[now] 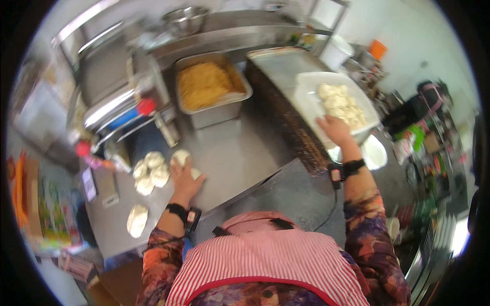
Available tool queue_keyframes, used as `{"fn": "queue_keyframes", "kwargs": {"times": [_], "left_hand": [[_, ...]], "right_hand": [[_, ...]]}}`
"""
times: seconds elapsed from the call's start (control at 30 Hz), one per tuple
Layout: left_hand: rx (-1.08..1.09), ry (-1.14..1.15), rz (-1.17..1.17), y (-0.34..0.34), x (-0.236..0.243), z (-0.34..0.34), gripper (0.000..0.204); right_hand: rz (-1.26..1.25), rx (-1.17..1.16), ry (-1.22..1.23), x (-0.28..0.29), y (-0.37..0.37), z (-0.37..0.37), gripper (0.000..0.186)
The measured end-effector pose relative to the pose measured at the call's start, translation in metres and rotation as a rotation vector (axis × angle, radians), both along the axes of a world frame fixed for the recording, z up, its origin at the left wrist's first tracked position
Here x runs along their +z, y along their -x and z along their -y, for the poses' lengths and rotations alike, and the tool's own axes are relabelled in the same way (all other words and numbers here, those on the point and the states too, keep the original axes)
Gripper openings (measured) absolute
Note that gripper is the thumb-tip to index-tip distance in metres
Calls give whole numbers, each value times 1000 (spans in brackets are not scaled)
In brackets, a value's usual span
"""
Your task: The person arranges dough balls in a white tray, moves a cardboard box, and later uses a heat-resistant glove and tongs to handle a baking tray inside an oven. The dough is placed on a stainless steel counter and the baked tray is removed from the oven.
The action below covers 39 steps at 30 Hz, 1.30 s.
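Over the steel worktop, my left hand (185, 182) reaches down with its thumb spread away from the fingers. A pale dough piece (180, 156) shows at its fingertips, and a bit more dough shows beside the thumb. Just left of that hand lies a cluster of several dough pieces (144, 170). A single oblong dough piece (137, 221) rests nearer to me. On the right, my right hand (335, 130) is inside a white plastic tub (306, 97), its fingers stretched out beside a heap of dough pieces (343, 104). Motion blur softens both hands' fingertips.
A steel pan (217, 118) of golden crumbly filling stands beyond the worktop's middle. At left is a metal machine with rollers (109, 109). A dark-edged slab (286, 107) supports the tub, with a white bowl (374, 153) alongside. Far right, a person (421, 107) is partly visible.
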<state>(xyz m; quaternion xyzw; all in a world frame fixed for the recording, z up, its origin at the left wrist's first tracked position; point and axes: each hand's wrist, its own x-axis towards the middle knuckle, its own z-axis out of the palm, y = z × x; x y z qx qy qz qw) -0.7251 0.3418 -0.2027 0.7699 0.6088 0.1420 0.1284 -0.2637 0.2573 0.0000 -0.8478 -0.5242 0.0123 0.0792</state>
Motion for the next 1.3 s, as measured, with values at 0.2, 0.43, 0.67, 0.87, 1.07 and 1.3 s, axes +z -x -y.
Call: {"fn": "queue_keyframes", "kwargs": {"times": [0.2, 0.43, 0.67, 0.87, 1.07, 1.3], "left_hand": [[76, -45, 127, 4, -21, -46, 51], [-47, -345, 427, 30, -22, -67, 30], [-75, -81, 27, 29, -24, -59, 47], [-286, -45, 89, 58, -55, -90, 44], [138, 181, 753, 73, -23, -39, 36], [11, 951, 1370, -39, -9, 77, 26]], "right_hand": [[-36, 10, -30, 2, 4, 3, 55], [-19, -34, -2, 4, 5, 3, 53], [-141, 31, -242, 2, 2, 11, 55], [-480, 70, -1013, -13, 19, 53, 30], [-761, -142, -971, -42, 34, 197, 25], [-969, -685, -1312, -71, 29, 448, 21]]}}
